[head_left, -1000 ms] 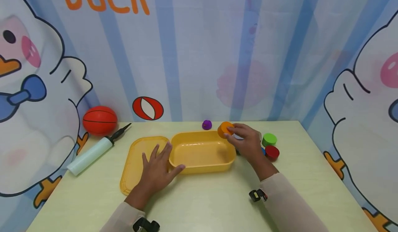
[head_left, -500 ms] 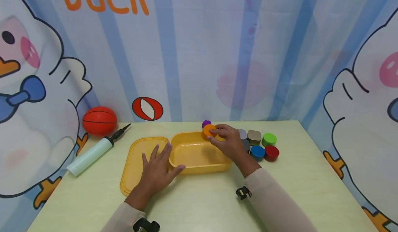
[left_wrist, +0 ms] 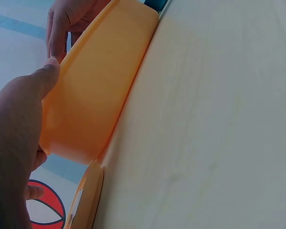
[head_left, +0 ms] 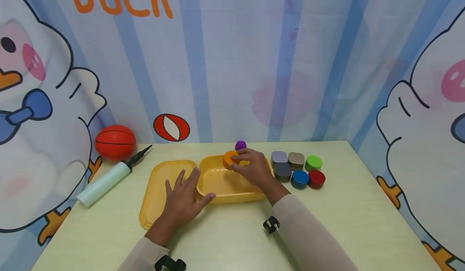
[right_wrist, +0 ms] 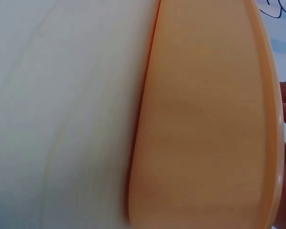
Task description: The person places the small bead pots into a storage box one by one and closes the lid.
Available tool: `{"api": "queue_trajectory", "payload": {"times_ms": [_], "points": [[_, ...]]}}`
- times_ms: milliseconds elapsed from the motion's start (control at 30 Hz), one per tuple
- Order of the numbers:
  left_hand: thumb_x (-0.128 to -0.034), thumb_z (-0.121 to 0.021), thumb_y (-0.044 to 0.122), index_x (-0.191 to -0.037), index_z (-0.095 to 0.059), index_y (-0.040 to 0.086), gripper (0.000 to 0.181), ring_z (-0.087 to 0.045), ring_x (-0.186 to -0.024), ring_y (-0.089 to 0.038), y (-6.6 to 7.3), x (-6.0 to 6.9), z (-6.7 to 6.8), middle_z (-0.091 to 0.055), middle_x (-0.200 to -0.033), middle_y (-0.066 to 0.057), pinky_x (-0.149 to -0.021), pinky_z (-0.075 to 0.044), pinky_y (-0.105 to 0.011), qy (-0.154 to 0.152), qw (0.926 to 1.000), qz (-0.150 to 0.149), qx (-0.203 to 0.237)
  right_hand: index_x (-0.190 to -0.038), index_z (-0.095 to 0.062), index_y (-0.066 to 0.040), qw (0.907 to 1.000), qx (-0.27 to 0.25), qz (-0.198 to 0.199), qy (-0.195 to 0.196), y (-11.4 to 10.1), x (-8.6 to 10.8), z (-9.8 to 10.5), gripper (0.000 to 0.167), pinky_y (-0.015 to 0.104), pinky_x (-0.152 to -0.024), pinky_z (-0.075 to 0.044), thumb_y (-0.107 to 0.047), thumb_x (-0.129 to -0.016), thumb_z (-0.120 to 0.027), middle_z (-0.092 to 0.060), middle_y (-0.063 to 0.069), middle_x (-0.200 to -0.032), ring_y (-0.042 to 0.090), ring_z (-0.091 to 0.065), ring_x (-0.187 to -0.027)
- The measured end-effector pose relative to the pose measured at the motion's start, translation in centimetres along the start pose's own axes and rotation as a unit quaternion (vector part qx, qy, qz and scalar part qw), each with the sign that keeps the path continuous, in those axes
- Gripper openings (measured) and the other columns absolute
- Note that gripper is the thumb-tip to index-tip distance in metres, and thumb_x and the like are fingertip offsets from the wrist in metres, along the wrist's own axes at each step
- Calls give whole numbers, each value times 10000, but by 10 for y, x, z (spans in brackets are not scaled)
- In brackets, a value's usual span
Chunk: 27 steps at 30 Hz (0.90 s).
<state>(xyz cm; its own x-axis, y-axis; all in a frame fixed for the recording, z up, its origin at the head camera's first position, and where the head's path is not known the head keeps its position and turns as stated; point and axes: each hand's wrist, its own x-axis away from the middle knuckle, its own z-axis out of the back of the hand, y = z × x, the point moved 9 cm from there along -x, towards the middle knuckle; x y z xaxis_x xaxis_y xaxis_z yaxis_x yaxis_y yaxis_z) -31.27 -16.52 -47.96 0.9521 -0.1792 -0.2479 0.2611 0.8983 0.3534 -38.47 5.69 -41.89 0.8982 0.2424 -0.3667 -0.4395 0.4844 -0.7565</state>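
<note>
My right hand [head_left: 253,169] pinches a short orange cylinder [head_left: 229,160] between thumb and fingers, over the back half of a yellow rectangular box [head_left: 232,198]. The box is open at the top, and the part of its inside that shows is bare; the right hand hides its right end. At the left end of the box lies my left hand [head_left: 183,202], fingers spread and thumb along the near corner. In the left wrist view that thumb [left_wrist: 48,76] touches the rim. Under the left hand is a flat yellow lid [head_left: 154,210]. The right wrist view shows mostly the box wall [right_wrist: 205,119].
Right of the box stand several short blocks, among them a lavender one [head_left: 279,158], a blue one [head_left: 299,179] and a red one [head_left: 316,179]. A small purple thing [head_left: 240,145] sits behind the box. Far left are a red ball [head_left: 115,142] and a hand pump [head_left: 105,184].
My right hand has carried the orange cylinder leftward, from the box's back right corner to over its middle. The blocks on the right have come into view. The left hand has stayed put.
</note>
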Motion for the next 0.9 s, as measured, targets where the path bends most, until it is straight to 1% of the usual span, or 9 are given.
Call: {"api": "queue_trajectory", "payload": {"times_ms": [167, 267, 333, 367, 433, 533, 633, 733, 900], "points": [[-999, -590, 754, -1713, -376, 129, 972, -257, -1673, -483, 1, 0, 1, -349, -1796, -43, -1231, -69, -908, 1, 10000, 11, 29, -1210, -849, -80, 9991, -52, -309, -299, 3, -4, -17, 302, 527, -1125, -591, -190, -932, -891, -755, 172, -1384, 400, -686, -1341], [-1004, -587, 746, -1713, -375, 129, 964, -258, -1673, -484, 1, -1, 1, -357, -1791, -45, -1228, -71, -911, 9, 10000, 22, -6, -1222, -843, -78, 9981, -89, -301, -536, 1, -7, -29, 312, 502, -1098, -609, -190, -934, -888, -781, 160, -1348, 369, -720, -1261], [-1008, -584, 742, -1715, -371, 128, 960, -259, -1672, -486, 0, -1, 1, -361, -1789, -48, -1226, -73, -914, 18, 10000, 20, -31, -1219, -846, -81, 9976, -47, -243, -639, -1, -8, -35, 308, 406, -988, -648, -186, -933, -888, -807, 139, -1289, 313, -742, -1124], [-1007, -580, 747, -1716, -369, 129, 963, -259, -1672, -485, 0, -1, 1, -362, -1789, -48, -1226, -73, -914, 19, 10000, 18, -37, -1211, -847, -69, 9977, -17, -148, -666, -3, -9, -38, 301, 355, -902, -651, -174, -932, -888, -820, 136, -1248, 284, -738, -1032], [-1010, -573, 750, -1717, -366, 130, 963, -259, -1672, -486, -1, -1, 1, -362, -1789, -51, -1224, -75, -915, 17, 10000, 10, -58, -1196, -851, -60, 9972, 10, -84, -749, -6, -11, -43, 287, 257, -745, -599, -157, -928, -888, -833, 126, -1188, 219, -685, -877], [-1010, -582, 743, -1714, -372, 127, 958, -270, -1667, -490, 0, -1, 2, -372, -1785, -56, -1219, -80, -919, 51, 10000, -5, -43, -1186, -853, -50, 9958, 0, -128, -908, -7, -13, -52, 276, 192, -640, -528, -144, -928, -887, -836, 129, -1162, 154, -615, -762], [-1012, -593, 731, -1712, -377, 124, 951, -278, -1663, -494, 0, 0, 2, -379, -1780, -63, -1214, -82, -924, 60, 10000, -5, -16, -1178, -855, -50, 9941, -4, -262, -1049, -7, -14, -61, 272, 188, -649, -532, -145, -926, -890, -836, 130, -1168, 137, -604, -752], [-1014, -595, 724, -1712, -377, 124, 945, -280, -1662, -495, 0, 1, 1, -379, -1780, -64, -1212, -80, -926, 40, 10000, -2, -11, -1189, -854, -63, 9929, 80, -401, -1117, -6, -15, -66, 283, 202, -699, -552, -165, -927, -893, -836, 116, -1186, 148, -618, -794], [-1016, -586, 729, -1716, -366, 128, 949, -277, -1664, -491, 2, 0, 1, -371, -1783, -59, -1218, -86, -920, 45, 10000, -45, -11, -1196, -854, -71, 9927, 172, -523, -1073, -2, -17, -69, 297, 268, -799, -613, -176, -922, -900, -836, 106, -1201, 178, -671, -864]]}}
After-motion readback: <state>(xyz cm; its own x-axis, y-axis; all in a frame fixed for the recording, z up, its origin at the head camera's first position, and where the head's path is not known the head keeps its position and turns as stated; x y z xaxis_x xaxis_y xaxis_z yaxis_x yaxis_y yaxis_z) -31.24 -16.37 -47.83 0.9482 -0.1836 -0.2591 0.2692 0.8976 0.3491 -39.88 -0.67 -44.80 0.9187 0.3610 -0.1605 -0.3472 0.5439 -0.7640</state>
